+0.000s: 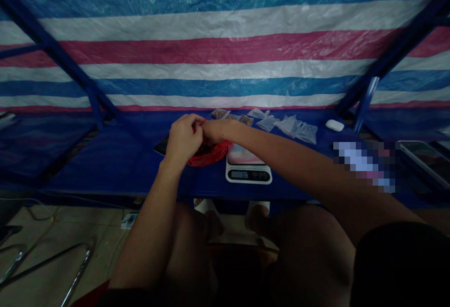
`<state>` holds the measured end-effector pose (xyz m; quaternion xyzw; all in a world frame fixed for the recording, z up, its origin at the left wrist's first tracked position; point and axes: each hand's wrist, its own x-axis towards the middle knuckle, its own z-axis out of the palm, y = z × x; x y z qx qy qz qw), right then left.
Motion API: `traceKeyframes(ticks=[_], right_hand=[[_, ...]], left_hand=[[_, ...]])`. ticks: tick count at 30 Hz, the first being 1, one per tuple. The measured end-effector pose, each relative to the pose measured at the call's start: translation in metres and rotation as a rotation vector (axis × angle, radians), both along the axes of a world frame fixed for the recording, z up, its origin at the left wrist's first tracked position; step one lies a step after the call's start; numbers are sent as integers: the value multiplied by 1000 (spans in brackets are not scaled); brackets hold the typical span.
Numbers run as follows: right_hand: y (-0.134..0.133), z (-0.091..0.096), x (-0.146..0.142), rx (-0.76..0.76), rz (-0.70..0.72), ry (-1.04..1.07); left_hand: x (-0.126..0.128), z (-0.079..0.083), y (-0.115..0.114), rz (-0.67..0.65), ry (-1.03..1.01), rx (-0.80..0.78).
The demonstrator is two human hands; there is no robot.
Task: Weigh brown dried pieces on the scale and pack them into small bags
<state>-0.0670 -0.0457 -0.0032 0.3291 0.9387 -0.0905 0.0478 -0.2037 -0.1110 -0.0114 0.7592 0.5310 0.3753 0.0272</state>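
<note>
A red plastic bag (pixel 210 158) sits on the blue table with dark contents partly visible in its opening. My left hand (pixel 186 137) is at the bag's left side, its fingers curled closed at the upper rim. Reaching across from the right, my right hand (pixel 213 131) is down at the bag's mouth, its fingers hidden by the left hand and the bag. Just right of the bag stands a white digital scale (pixel 249 175) with a lit display. Behind the hands lie small clear bags of brown bits (pixel 220 114), and one more such bag (pixel 246 120) beside them.
Several clear plastic bags (pixel 290 125) lie flat at the back right. Beyond them is a white rounded case (pixel 334 125). A dark flat object (pixel 161 146) shows left of the bag. Blue metal posts (pixel 366 103) and a striped tarp (pixel 225 47) bound the table (pixel 105 157).
</note>
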Motion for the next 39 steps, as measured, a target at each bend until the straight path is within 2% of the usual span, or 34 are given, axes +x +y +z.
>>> traceKeyframes(ticks=[4,8,10,13,16,19,23,29,35,39], right_hand=[[-2,14,7,8,-6,-66],[0,35,26,-31,51,74],[-4,48,43,-39,46,207],[-21,68,78,-9,-56,375],[-46,77,115,-10,-157,414],[-67,72,141,-68,-255,293],[-76,51,154,-121,-317,229],[-69,32,154,-105,-263,275],[-70,33,151,-89,-265,275],[-72,34,151,-82,-262,317]], left_hand=[[-3,0,-3,70,-32,36],[-3,-2,-6,74,-1,16],[-1,-4,-7,54,37,-32],[1,-7,-7,33,106,-126],[3,-10,-5,2,231,-262],[5,-14,-3,-44,380,-413],[10,-16,-5,-26,490,-550],[11,-15,-1,13,512,-577],[10,-15,1,27,504,-572],[12,-14,-2,33,567,-617]])
